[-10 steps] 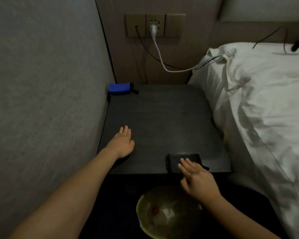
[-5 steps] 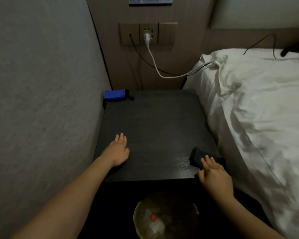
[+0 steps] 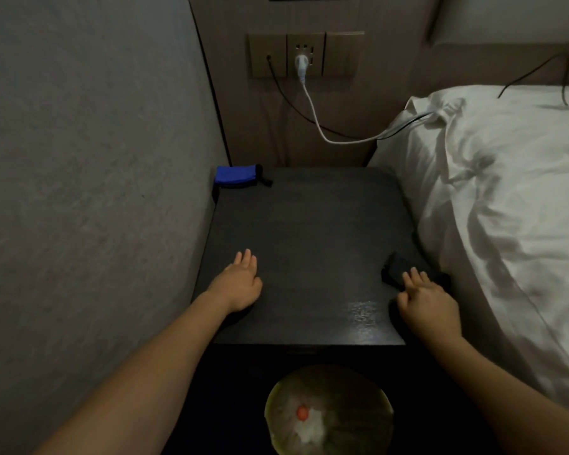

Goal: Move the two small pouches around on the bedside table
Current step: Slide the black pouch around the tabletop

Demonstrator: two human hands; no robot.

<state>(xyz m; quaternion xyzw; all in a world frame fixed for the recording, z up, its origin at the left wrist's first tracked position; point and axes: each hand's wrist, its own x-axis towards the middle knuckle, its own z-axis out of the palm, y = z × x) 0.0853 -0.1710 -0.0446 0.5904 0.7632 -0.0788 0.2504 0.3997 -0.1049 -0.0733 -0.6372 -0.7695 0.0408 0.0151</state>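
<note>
A blue pouch (image 3: pixel 235 175) with a black drawstring lies at the back left corner of the dark bedside table (image 3: pixel 309 224), against the wall. A black pouch (image 3: pixel 395 270) sits near the table's front right edge, close to the bed. My right hand (image 3: pixel 429 302) lies on it with the fingers pressed flat over its near half, which is hidden. My left hand (image 3: pixel 239 284) rests palm down on the front left of the table, fingers together, touching neither pouch.
A grey wall (image 3: pixel 79 192) borders the table on the left. A bed with white bedding (image 3: pixel 506 198) borders it on the right. Behind is a socket panel (image 3: pixel 304 54) with a white cable (image 3: pixel 312 106) running to the bed. A round yellowish container (image 3: pixel 329 412) sits below the front edge.
My right hand has slid the black pouch from the table's front middle to its right edge and a little further back. The left hand and blue pouch stayed put.
</note>
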